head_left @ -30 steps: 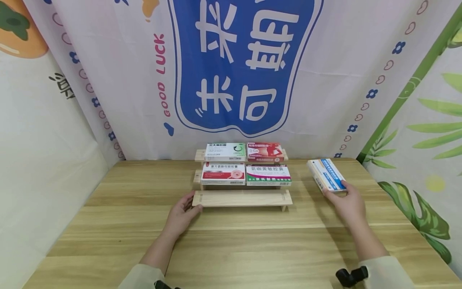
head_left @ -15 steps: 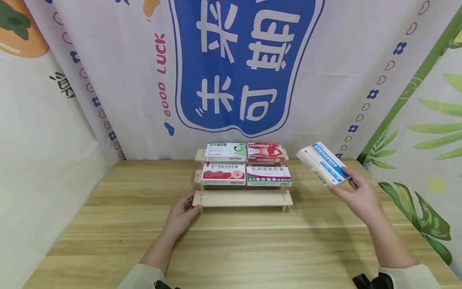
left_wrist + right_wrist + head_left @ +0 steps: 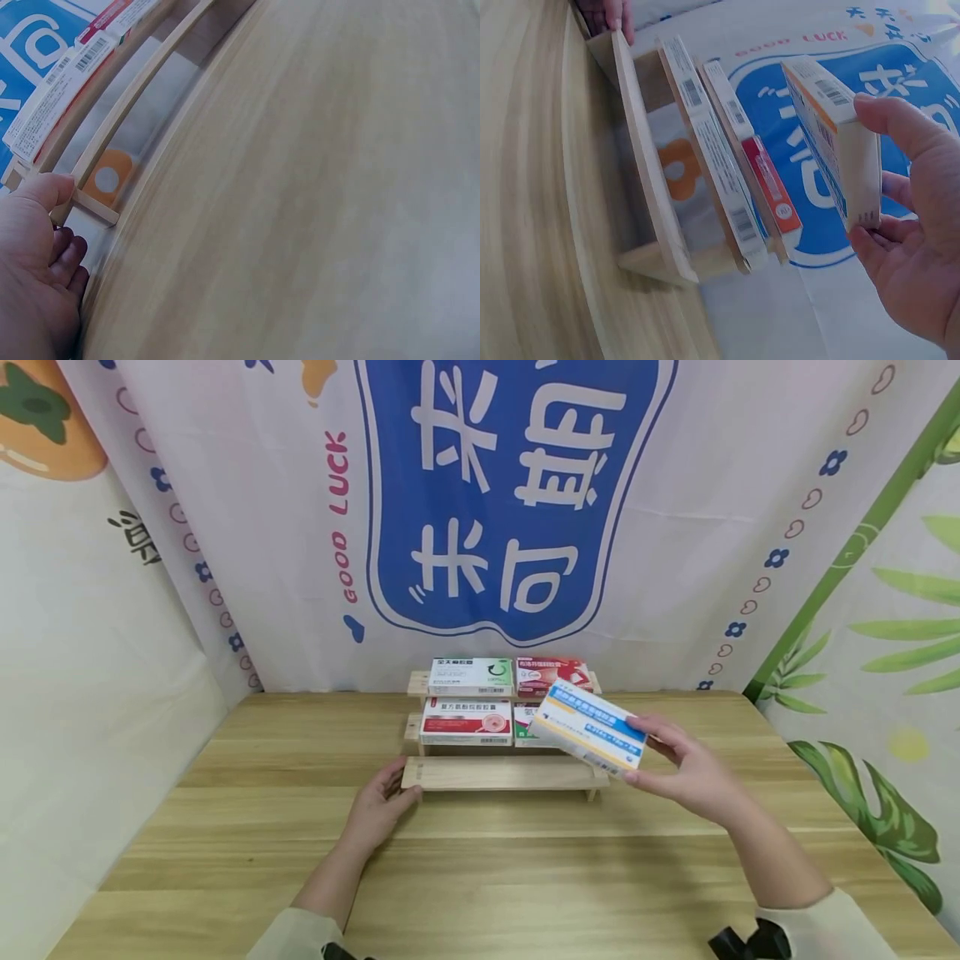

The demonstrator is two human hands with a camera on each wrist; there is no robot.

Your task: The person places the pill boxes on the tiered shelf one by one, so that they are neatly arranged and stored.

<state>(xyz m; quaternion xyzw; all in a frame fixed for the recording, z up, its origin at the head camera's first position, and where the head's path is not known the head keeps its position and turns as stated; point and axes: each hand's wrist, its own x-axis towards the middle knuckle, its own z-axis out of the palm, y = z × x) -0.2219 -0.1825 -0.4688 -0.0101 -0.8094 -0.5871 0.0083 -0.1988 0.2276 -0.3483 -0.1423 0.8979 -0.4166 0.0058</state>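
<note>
Since earlier frames, right hand (image 3: 693,768) carried blue-white box (image 3: 587,728) leftward from right counter edge; now held in air, tilted, over right end of stepped wooden rack (image 3: 502,774), thumb and fingers pinching box's right end. Box hides most of green-white box (image 3: 522,727) on middle step. Left hand (image 3: 377,806) flat on counter (image 3: 480,868), fingers relaxed, tips touching rack's lowest empty step. Red-white box (image 3: 466,722), green-arrow box (image 3: 470,676), pink-red box (image 3: 550,673) on rack. Printed backdrop (image 3: 510,493) behind.

The table (image 3: 480,860) is showing pale, matt wood grain — the stepped rack (image 3: 502,772) bare, unvarnished wood; the boxes (image 3: 465,722) are looking smooth, slightly glossy cardboard.
</note>
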